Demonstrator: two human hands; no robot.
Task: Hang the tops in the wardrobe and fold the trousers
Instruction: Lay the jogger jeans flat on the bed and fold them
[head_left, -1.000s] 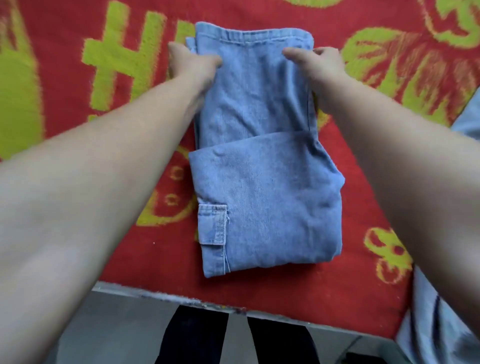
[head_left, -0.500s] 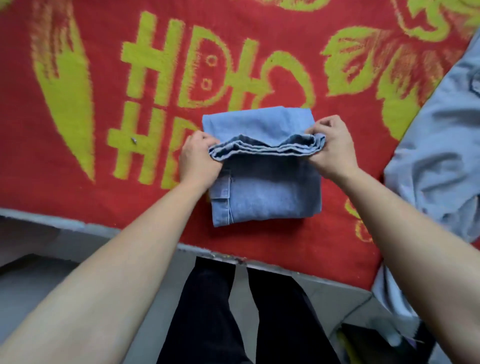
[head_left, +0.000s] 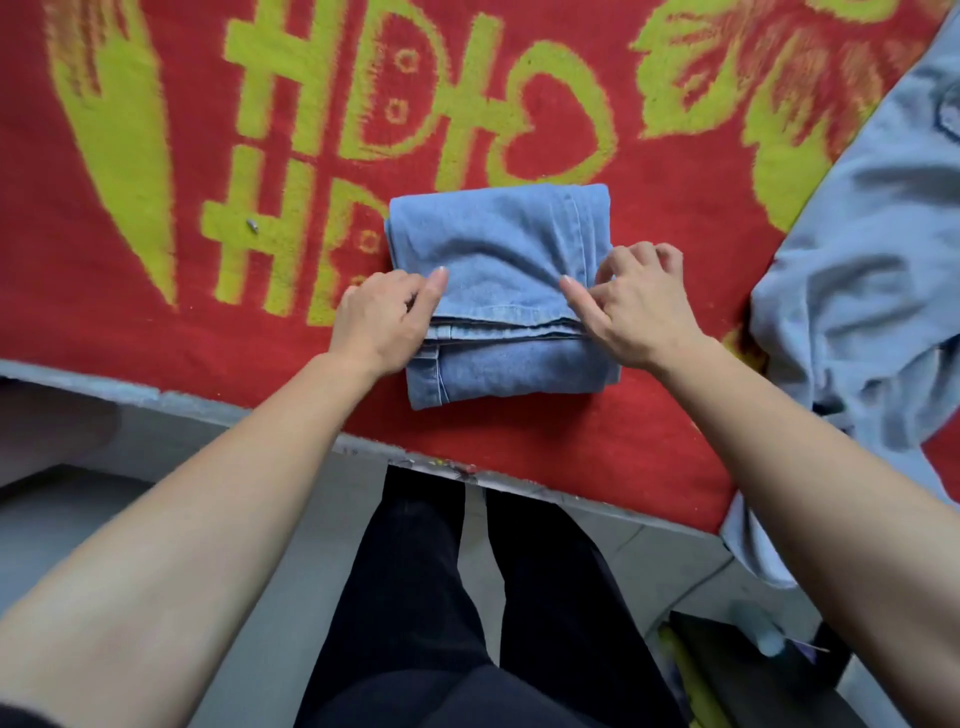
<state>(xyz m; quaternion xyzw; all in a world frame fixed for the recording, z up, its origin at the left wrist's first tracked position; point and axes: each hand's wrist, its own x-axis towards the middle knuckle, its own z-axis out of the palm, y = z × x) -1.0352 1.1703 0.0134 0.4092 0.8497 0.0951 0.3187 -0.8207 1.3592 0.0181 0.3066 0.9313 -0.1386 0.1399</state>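
Red blanket (head_left: 571, 447) with yellow-green patterns fills the upper part of the frame. Its grey-trimmed edge slants across the middle, above a grey floor (head_left: 332, 545) and the person's legs in black trousers (head_left: 441, 597).

One pair of folded jeans (head_left: 498, 244) lies at the centre of the frame, just above that edge. The bundle is close to square. A seam runs up and down its right side. The top flap's stacked open edge runs left to right and faces the bottom of the frame, and a lower layer sticks out beneath it.

The left hand (head_left: 382, 319) grips the flap's left end, thumb flat on top and the other fingers (head_left: 410, 304) curled in at the side. The right hand (head_left: 639, 306) pinches the right end, thumb on the denim and fingers (head_left: 644, 254) bent.

Bare blanket lies open to the left of the jeans and above them. One crumpled light blue garment (head_left: 857, 291) lies near on the right, hanging over the edge. One small metal thing (head_left: 253, 226) sits at the left, well apart.
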